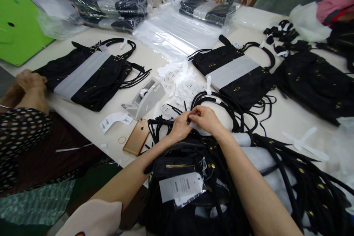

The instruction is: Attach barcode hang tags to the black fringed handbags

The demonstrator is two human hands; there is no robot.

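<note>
My left hand (181, 126) and my right hand (206, 118) meet above the top edge of a black handbag (179, 147). The fingers of both are pinched together around something small and dark that I cannot make out. A whitish strip shows just under my right fingers. This bag has a brass zip pocket and a white hang tag (181, 187). Behind my hands rise looped black handles (238, 114) with white paper bands. Thin black cord ends stick out beyond my left hand. A pile of white printed labels (182, 84) lies just past them.
A grey tape dispenser (148, 97) and a gold phone (136, 137) are left of my hands. Wrapped black bags lie left (91, 73) and right (235, 73). Another person's hands (30, 81) touch the left bag. Across the table a co-worker handles a plastic-covered bag (206, 9).
</note>
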